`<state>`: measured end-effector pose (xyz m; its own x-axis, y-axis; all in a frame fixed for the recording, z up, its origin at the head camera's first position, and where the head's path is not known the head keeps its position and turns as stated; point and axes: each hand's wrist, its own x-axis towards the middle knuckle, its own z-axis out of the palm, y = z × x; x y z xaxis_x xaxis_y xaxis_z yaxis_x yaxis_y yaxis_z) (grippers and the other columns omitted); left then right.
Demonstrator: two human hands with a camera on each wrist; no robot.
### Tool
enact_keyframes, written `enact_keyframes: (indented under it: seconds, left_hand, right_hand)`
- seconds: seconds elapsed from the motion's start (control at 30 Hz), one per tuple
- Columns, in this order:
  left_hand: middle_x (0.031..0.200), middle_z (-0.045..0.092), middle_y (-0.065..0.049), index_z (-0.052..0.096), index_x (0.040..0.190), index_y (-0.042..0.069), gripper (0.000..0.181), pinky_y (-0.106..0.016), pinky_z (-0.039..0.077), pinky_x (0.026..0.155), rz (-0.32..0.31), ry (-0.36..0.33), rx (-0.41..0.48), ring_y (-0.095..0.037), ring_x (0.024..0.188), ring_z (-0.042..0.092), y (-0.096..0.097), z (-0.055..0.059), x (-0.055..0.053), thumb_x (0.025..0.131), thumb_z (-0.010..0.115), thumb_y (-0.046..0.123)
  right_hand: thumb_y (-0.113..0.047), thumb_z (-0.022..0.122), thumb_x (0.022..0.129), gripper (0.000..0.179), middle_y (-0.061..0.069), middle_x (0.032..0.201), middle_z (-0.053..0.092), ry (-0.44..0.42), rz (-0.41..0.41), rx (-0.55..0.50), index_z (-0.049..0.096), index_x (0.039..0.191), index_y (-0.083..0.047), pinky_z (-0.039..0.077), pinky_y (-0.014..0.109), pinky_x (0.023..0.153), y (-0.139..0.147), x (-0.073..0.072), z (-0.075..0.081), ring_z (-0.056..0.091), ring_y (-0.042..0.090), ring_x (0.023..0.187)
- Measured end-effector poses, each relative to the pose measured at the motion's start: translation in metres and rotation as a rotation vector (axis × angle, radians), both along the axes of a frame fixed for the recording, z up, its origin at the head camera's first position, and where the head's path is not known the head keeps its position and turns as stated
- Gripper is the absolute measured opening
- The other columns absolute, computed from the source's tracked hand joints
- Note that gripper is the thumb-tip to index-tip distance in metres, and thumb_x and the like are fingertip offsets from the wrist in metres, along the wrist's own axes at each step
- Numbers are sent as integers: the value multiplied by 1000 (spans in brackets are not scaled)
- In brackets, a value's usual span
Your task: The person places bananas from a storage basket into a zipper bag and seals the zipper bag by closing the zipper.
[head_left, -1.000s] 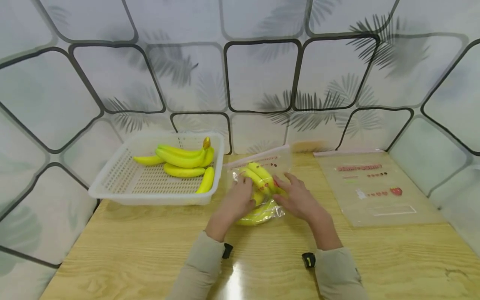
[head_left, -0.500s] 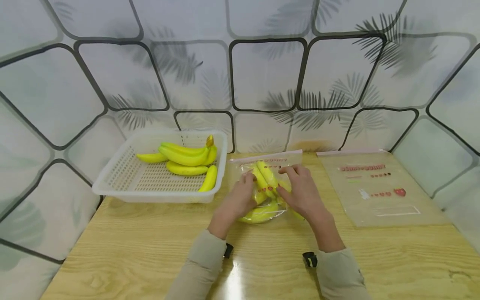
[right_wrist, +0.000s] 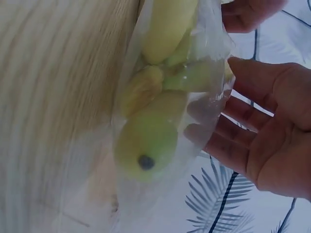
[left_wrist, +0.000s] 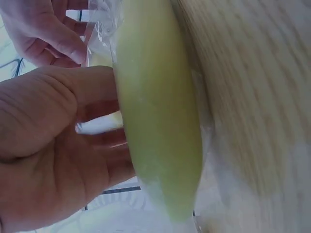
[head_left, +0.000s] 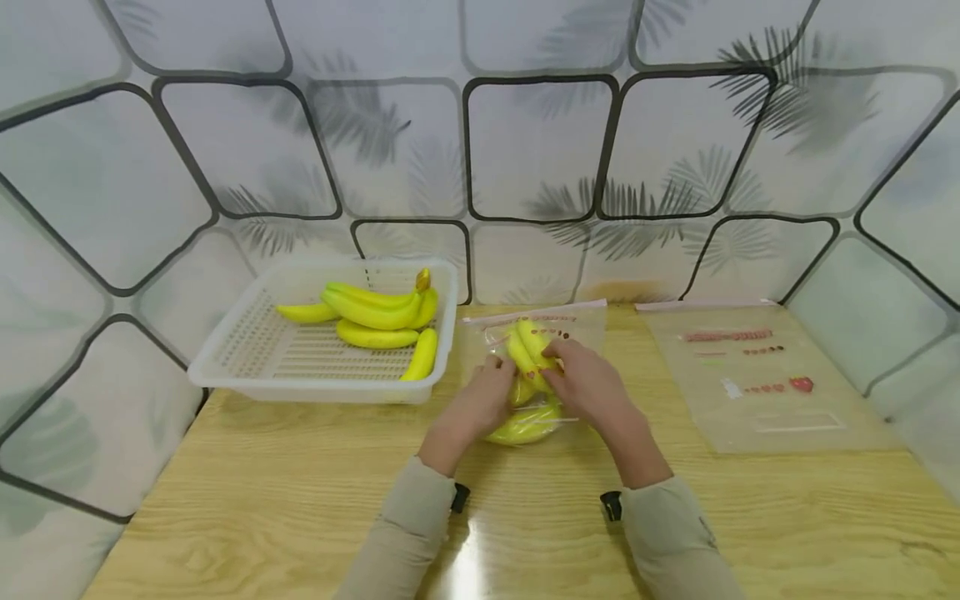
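Right hand [head_left: 588, 387] has its thumb and fingers curved onto a clear zip bag [head_left: 588, 333], gripping it. Left hand [head_left: 480, 404] is bent against the other side, but its fingertips are hidden, so can't tell if it's really holding on. Bag's got bananas [head_left: 531, 346] inside and lies mid-table, toward the back edge. White basket [head_left: 322, 384] with more bananas [head_left: 375, 317] sits by the table's [head_left: 300, 500] back left corner, second bag [head_left: 750, 362] flat near the back right.

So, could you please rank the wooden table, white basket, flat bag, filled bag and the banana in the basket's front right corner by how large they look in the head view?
1. Wooden table
2. White basket and flat bag: too close to rank
3. Filled bag, partly covered
4. Corner banana
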<state>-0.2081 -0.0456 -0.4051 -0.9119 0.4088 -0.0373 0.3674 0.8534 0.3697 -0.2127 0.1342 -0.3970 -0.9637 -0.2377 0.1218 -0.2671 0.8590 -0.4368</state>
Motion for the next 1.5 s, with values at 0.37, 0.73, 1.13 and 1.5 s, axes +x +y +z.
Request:
enact_keyframes:
  seconds: [0.37,0.73,1.13,1.5]
  left_hand:
    - [115,54,-25,44,131,0,50,-43,54,72,94,-103,51,-32,87,61,-7,7,1,91,71,16]
    - [90,63,-13,47,120,0,33,-24,42,57,-131,-86,294,-17,67,49,-21,-4,-8,90,54,-12]
    - [84,62,-8,52,101,7,28,-29,45,58,-8,98,184,-18,69,54,-11,-7,-3,83,61,-12]
    - [69,52,0,38,122,3,43,-21,36,51,-111,-178,512,-9,57,45,-17,-14,-6,89,67,2]
  right_hand:
    - [-28,68,94,24,7,81,62,-144,-112,79,59,98,-6,43,35,56,1,-8,4,55,22,68]
    - [-13,64,96,22,13,95,61,-169,117,-396,62,113,2,47,34,69,30,-10,-28,55,23,82]
    - [-14,62,96,23,13,95,66,-130,27,-236,64,108,5,52,40,74,17,-1,-15,61,24,85]
    - [-9,70,91,16,9,91,64,-108,252,-324,71,102,2,46,30,68,30,-4,-18,54,19,80]
